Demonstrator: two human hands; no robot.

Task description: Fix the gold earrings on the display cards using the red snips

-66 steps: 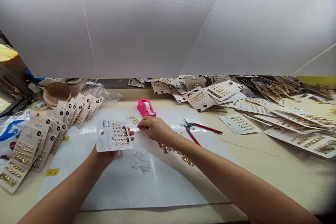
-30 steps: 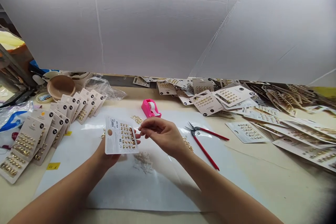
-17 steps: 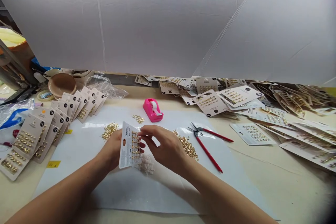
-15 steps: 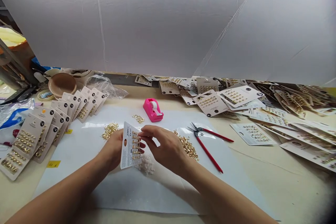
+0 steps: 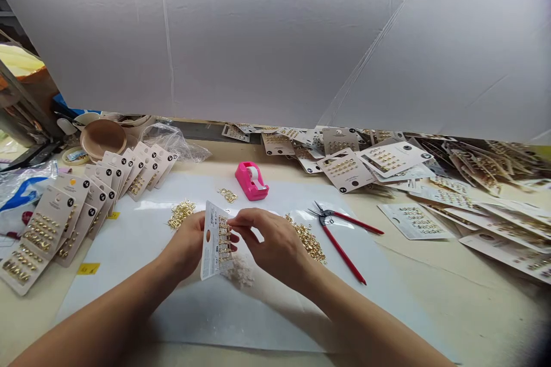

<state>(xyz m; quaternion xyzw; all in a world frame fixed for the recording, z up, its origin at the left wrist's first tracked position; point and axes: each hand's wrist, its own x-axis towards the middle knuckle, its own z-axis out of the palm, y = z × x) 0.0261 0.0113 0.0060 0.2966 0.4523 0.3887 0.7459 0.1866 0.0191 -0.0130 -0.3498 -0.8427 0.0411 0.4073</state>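
Note:
My left hand [image 5: 189, 249] grips a white earring card [image 5: 212, 249] from behind, tilted upright over the white sheet. Rows of small gold pieces stick out from the card's right side. At these pieces, my right hand [image 5: 273, 243] has its thumb and index finger pinched together near the card's upper edge; whatever is between them is too small to make out. Gold rings [image 5: 181, 213] lie in a pile behind my left hand. A heap of small gold parts [image 5: 307, 241] sits beyond my right hand, and clear bits [image 5: 241, 272] lie below the card.
A pink tape dispenser [image 5: 252, 182] stands at the back of the sheet [image 5: 206, 321]. Red-handled pliers [image 5: 344, 249] lie open on the right. Filled cards [image 5: 45, 229] lean in a row at left, and more cards [image 5: 344, 169] are piled at the back and right. A brown bowl [image 5: 103, 137] sits back left.
The card has turned slightly more edge-on and shifted a little to the right. Both hands keep nearly the same pose.

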